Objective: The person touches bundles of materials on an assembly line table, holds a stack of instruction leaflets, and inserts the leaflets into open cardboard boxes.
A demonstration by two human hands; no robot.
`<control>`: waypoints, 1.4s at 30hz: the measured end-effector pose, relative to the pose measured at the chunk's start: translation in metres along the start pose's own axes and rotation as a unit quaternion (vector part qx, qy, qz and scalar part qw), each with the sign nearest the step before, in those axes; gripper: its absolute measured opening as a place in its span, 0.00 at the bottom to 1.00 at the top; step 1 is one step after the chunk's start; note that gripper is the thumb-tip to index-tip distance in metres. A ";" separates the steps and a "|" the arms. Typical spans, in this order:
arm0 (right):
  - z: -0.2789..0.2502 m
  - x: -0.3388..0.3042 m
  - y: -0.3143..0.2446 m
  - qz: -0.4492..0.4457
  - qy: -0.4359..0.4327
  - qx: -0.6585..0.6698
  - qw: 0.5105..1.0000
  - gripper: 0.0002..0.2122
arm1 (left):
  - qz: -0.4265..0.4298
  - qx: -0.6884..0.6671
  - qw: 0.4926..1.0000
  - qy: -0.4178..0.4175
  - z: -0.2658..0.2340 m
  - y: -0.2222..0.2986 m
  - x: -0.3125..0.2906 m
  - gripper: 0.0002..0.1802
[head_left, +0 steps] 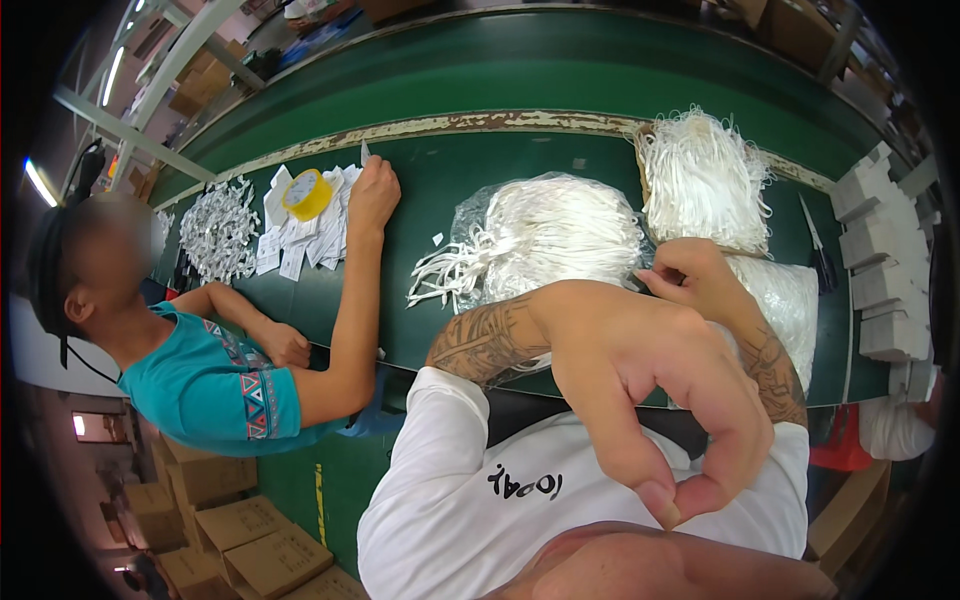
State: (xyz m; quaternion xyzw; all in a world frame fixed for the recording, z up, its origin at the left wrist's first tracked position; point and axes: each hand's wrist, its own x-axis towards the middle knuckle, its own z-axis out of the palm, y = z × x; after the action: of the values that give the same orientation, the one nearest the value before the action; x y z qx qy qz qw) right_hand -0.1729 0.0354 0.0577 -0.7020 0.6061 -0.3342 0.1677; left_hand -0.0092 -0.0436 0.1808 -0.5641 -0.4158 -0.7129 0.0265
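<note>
Hands bare, forearms tattooed, sleeves white. With the left hand [645, 350], looming close to the camera in front of the white shirt [430, 480]: bends down at the wrist, brings tips of thumb and forefinger together in a closed pinch; cannot tell of anything thin between them. With the right hand [695, 272], farther from the camera and partly hidden behind the left: curls thumb and forefinger by the right end of a white cord bundle [565, 230]; cannot tell gripping from merely resting there.

On the green table [440, 160], straight ahead: same bundle, lying in clear plastic, loose ends fanned out toward the left. Beyond the right hand, a second cord bundle [705, 185], looped ends bristling, brown backing underneath. Nearer, beside the right forearm, a white pack in clear plastic [785, 295]. Farther right, scissors [824, 270] with dark handles, then stacked white blocks [875, 225].

To the left, a co-worker in a teal shirt [220, 390], with one hand [375, 192] raised at a white slip [365, 152]. Beside that hand, scattered papers [325, 243] under a yellow tape roll [318, 203]; farther left, a heap of small whitish pieces [220, 235]. On the floor behind, cardboard boxes [245, 530].
</note>
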 end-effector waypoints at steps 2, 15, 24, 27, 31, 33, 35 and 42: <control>0.000 0.000 0.000 -0.001 -0.003 0.001 1.000 0.14 | 0.001 0.000 1.000 0.003 0.000 0.000 0.000 0.06; -0.002 0.000 0.000 -0.010 0.001 -0.002 1.000 0.14 | -0.020 0.025 0.999 0.023 0.001 -0.001 0.002 0.08; -0.001 -0.002 0.005 -0.051 0.012 0.007 0.999 0.16 | -0.052 0.009 0.998 -0.031 -0.003 0.007 0.002 0.20; -0.001 -0.002 0.005 -0.048 0.015 0.002 0.999 0.16 | -0.054 -0.069 0.996 -0.023 0.001 0.005 -0.004 0.24; -0.002 -0.003 0.008 -0.045 0.011 -0.001 0.999 0.16 | -0.082 -0.097 0.992 -0.025 -0.002 0.012 -0.002 0.25; -0.001 -0.002 0.007 -0.044 0.004 0.000 0.999 0.16 | -0.086 -0.072 0.993 -0.034 -0.004 0.013 -0.002 0.25; -0.001 -0.002 0.006 -0.041 0.005 0.001 0.999 0.16 | -0.085 -0.079 0.993 -0.021 -0.001 0.015 -0.004 0.24; -0.001 -0.003 0.007 -0.044 0.007 -0.001 0.999 0.16 | -0.076 -0.076 0.994 0.011 0.001 0.015 -0.003 0.23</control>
State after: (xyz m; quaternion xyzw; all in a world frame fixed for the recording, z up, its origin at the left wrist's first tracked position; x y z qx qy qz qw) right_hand -0.1787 0.0372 0.0535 -0.7261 0.5758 -0.3455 0.1481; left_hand 0.0000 -0.0544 0.1866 -0.5237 -0.4012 -0.7486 -0.0663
